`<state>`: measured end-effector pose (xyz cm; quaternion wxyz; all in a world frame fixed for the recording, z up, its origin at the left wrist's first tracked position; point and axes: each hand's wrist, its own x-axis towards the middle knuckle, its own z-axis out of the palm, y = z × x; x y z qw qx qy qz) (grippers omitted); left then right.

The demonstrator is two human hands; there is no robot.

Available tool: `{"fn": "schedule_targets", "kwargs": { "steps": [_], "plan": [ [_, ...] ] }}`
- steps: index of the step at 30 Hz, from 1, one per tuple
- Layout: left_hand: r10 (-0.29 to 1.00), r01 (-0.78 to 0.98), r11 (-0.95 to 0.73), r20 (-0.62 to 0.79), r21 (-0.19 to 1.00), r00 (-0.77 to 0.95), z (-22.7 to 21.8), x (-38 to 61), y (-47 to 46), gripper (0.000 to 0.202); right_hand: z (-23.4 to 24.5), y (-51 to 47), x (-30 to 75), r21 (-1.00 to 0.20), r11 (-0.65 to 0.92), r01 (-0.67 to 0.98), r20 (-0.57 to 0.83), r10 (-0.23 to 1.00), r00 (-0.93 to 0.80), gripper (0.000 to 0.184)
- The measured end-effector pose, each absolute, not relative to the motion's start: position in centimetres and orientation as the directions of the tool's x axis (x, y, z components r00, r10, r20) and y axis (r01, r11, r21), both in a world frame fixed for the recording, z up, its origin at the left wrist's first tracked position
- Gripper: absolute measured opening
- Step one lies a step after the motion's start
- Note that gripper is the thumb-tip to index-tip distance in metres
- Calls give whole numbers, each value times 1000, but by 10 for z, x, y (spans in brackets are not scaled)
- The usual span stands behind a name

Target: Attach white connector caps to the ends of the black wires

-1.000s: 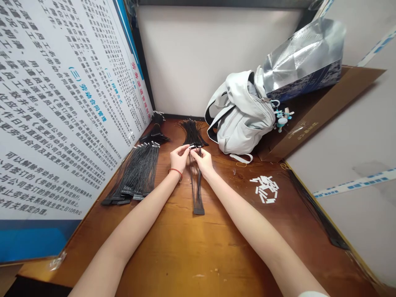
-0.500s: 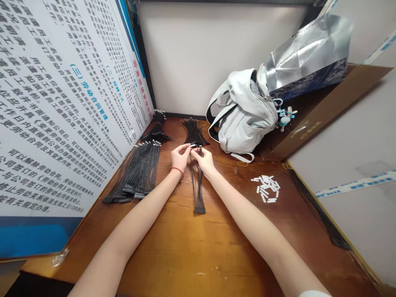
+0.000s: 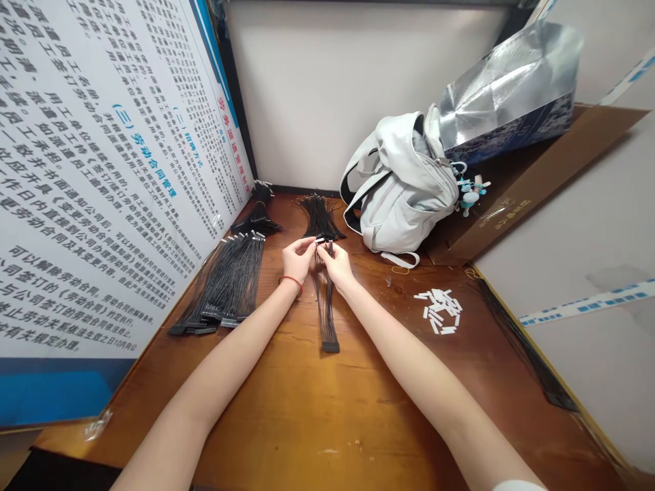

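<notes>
My left hand (image 3: 299,260) pinches a small white connector (image 3: 320,240) at the upper end of a black wire harness (image 3: 327,317). My right hand (image 3: 336,266) is closed on the thin black wires of the same harness, close beside the connector. The fingertips of both hands nearly meet. The harness hangs toward me, its wide black connector (image 3: 330,347) lying on the wooden table. Just past my fingers lies a bundle of black wires (image 3: 320,215) with loose ends fanned out. Exactly how the wire ends meet the white connector is too small to make out.
Left of my hands lie many harnesses with white ends (image 3: 230,279), and a tied black bundle (image 3: 260,215) behind them. Loose white connectors (image 3: 437,310) are scattered at right. A white backpack (image 3: 404,187) and a brown box (image 3: 532,184) stand at the back right.
My hands stay in almost the same place, with slight finger movement at the white connector. The view has shifted a little.
</notes>
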<state>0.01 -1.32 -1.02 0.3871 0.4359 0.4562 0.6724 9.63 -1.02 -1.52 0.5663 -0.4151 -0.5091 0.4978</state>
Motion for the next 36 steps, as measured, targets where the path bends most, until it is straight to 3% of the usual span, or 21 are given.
{"fn": "schedule_targets", "kwargs": {
  "steps": [19,29,36],
  "plan": [
    [915,-79,-273,234,959,-329,-9,-1,-14,14,-12,-15,97,-963,153,-224,145,988,54,27],
    [915,-73,-284,247,956,-320,-9,-1,-14,14,-11,-15,98,-970,70,-233,62,997,40,29],
    [916,-82,-288,250,954,-315,-10,-1,-14,14,-14,-12,98,-967,106,-231,101,994,31,31]
  ]
}}
